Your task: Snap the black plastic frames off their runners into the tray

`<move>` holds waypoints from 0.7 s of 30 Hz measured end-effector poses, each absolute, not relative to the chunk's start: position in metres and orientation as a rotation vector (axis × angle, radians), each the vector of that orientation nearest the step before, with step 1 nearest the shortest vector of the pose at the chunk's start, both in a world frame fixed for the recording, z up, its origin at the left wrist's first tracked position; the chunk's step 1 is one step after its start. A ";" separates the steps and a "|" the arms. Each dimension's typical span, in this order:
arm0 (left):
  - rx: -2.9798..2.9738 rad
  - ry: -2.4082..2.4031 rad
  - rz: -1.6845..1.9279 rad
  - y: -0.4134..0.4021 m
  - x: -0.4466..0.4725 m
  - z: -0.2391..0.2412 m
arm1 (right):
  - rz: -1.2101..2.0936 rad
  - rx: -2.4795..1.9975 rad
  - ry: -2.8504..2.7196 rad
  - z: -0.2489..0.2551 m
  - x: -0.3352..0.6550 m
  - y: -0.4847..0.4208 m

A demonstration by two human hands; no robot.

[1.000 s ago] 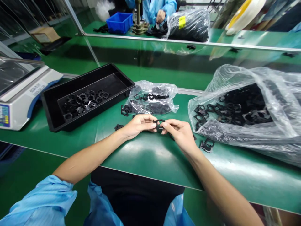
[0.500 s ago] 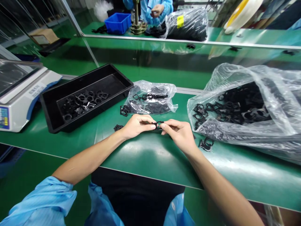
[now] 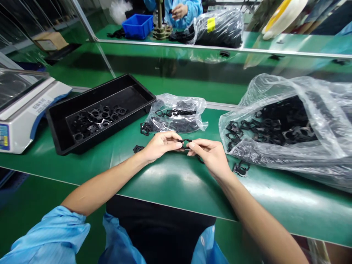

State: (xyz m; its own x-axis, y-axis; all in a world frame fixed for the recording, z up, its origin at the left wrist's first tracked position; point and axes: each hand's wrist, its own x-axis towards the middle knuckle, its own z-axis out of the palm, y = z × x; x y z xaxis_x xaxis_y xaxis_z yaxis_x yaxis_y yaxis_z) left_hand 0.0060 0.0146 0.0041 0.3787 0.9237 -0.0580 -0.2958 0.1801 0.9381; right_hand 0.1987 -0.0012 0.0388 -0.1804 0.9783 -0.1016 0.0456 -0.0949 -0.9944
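Between my two hands is a small black plastic ring-shaped part [image 3: 187,141], held a little above the green bench. My left hand [image 3: 162,146] pinches its left side between thumb and fingers. On the other side, my right hand [image 3: 207,152] grips it the same way. Fingertips hide much of the part. A second black piece shows partly under my right hand. Behind my hands lies a small clear bag [image 3: 178,115] with black parts in it. Loose black parts lie by my left hand [image 3: 138,149], and another loose part [image 3: 241,168] lies right of my right wrist.
A black tray [image 3: 143,96] holding several black parts stands at left, beside a white scale [image 3: 33,106]. A large clear bag [image 3: 264,86] of black parts fills the right. Across a clear partition, a co-worker's hand [image 3: 179,11] is near a blue bin [image 3: 137,26].
My hands stay almost in place; the fingers have shifted slightly on the ring part. More of the piece under my right hand shows. The co-worker's hand has moved a little left.
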 end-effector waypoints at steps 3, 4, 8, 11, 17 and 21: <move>1.069 0.792 1.024 0.013 0.008 0.004 | 1.370 -1.241 -1.326 0.037 0.197 -0.001; 1.075 0.798 1.027 0.012 0.009 0.003 | 1.369 -1.242 -1.319 0.036 0.197 -0.001; 1.051 0.828 1.035 0.011 0.012 -0.001 | 1.386 -1.253 -1.292 0.033 0.196 0.001; 1.038 0.830 1.021 0.011 0.012 -0.003 | 1.420 -1.261 -1.251 0.032 0.195 0.001; 1.068 0.826 1.017 0.012 0.011 -0.002 | 1.516 -1.230 -1.137 0.029 0.195 0.002; 0.993 0.762 0.981 0.012 0.009 0.000 | 1.616 -1.172 -1.049 0.029 0.195 0.003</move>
